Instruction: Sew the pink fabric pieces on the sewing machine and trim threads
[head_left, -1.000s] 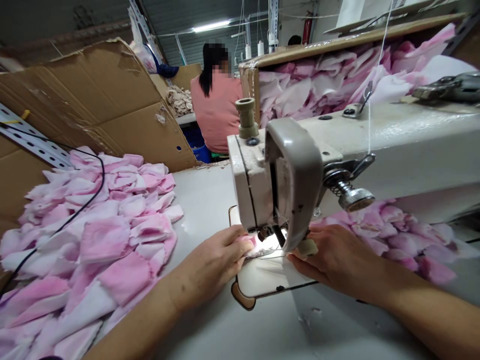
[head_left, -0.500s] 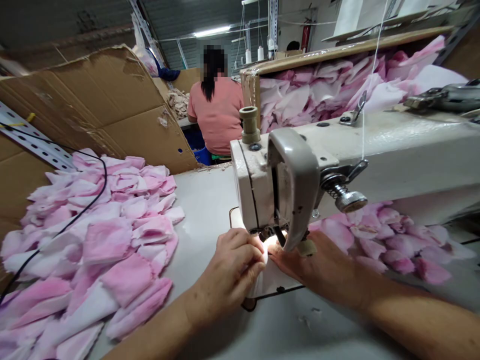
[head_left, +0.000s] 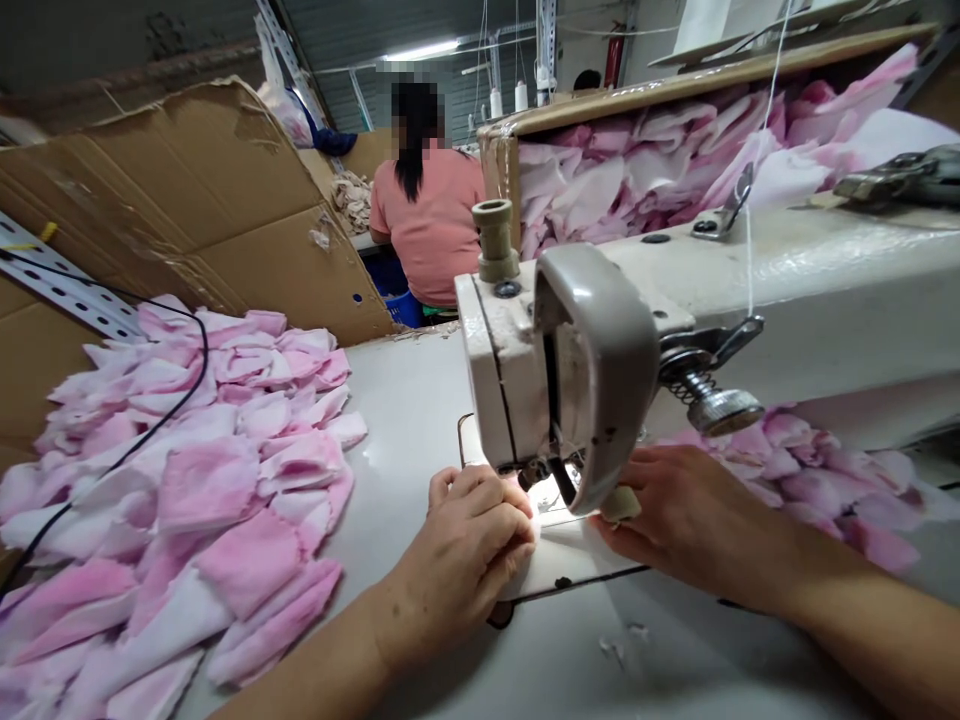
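- Behind the smooth white table (head_left: 405,390), see a standing sheet of torn brown cardboard (head_left: 187,210) and, farther off, a seated person in a salmon-pink top (head_left: 431,220), back turned.
- On the left of the table, under a thin black cable (head_left: 174,405): a large, loose heap of crumpled pink-and-white cloth pieces (head_left: 217,480).
- Beyond the right hand (head_left: 671,510), partly hidden by the off-white metal sewing machine (head_left: 840,300): a smaller heap of petal-like pink-and-white pieces (head_left: 799,455).
- Packed into the long brown cardboard box (head_left: 499,165) behind the machine: more pink and white cloth (head_left: 637,185).
- Judging progress: seemingly partway through one piece, with plenty of others lying loose. Cannot tell which heap is finished or which is waiting, nor make out any seam at the brightly lit needle area.
- With the left hand (head_left: 480,530), just beside that lit area: curls fingers narrowly together, thumb close to fingertips, apparently pinching a small bright-white edge of cloth (head_left: 535,520), mostly covered.
- With the right hand, just right of the machine's head: reaches forward, palm down, fingertips partly hidden by a pale beige tab (head_left: 621,508). Cannot tell whether holding anything.
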